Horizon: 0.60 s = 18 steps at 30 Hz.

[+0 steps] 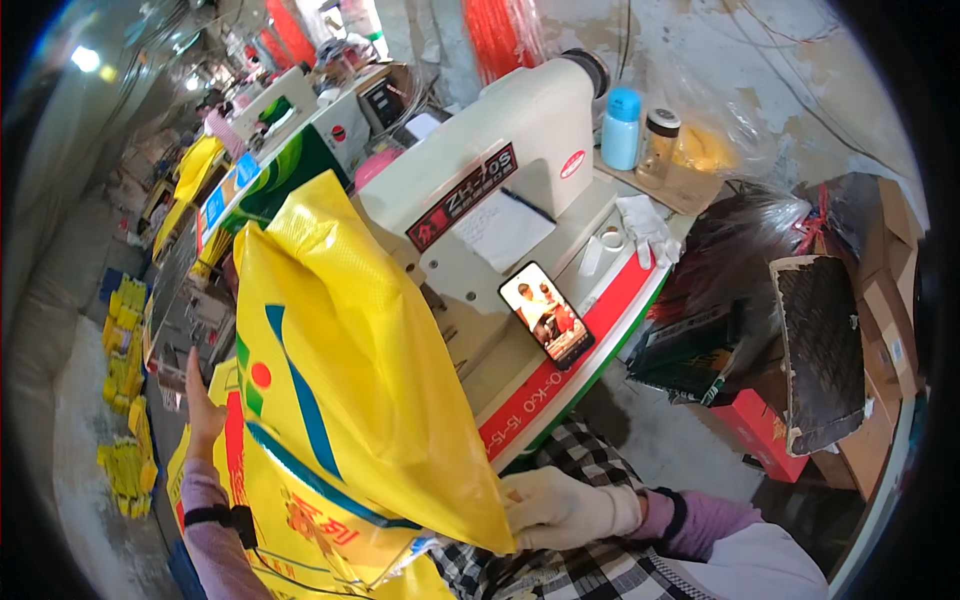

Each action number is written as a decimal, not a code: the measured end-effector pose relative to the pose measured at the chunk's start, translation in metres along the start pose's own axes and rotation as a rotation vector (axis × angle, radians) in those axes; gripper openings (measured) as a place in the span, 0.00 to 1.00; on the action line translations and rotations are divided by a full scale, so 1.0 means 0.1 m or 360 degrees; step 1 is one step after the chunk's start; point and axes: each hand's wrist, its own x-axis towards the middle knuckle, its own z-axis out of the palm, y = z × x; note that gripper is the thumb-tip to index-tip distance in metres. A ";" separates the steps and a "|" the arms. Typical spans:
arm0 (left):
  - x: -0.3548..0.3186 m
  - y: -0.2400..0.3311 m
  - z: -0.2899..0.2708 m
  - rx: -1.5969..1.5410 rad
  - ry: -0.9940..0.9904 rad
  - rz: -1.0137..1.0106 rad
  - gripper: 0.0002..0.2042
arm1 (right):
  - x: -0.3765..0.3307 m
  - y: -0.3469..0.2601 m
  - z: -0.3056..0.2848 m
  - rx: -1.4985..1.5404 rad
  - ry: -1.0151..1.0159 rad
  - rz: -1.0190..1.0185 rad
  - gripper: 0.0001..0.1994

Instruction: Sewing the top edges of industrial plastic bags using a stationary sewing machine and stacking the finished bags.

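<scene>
A large yellow woven bag (350, 370) with blue, green and red print stands up in front of a cream sewing machine (500, 160). My right hand (560, 508), in a white glove, grips the bag's lower right corner. My left hand (203, 405) is bare and presses flat against the bag's left edge; its fingers are partly hidden behind the bag. More yellow bags (300, 545) lie under the raised one on my lap.
A lit phone (546, 314) lies on the machine table. A blue bottle (621, 128) and a jar (659, 145) stand behind the machine. Cardboard boxes (880, 300) and a dark plastic sack (730, 250) crowd the right. Yellow bag stacks (125, 400) line the floor left.
</scene>
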 end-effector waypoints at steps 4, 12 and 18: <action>0.63 0.37 0.40 -0.0059 -0.0014 0.0399 0.38 | -0.18 -0.12 -0.21 0.0077 0.0073 0.0076 0.05; -0.13 -0.12 0.44 0.0110 -0.0230 0.0043 0.32 | -0.07 -0.17 -0.24 0.0642 -0.0067 -0.0019 0.06; 0.47 -0.28 0.47 0.0281 -0.0375 -0.0342 0.28 | 0.02 -0.22 -0.46 0.0530 -0.0039 -0.0254 0.04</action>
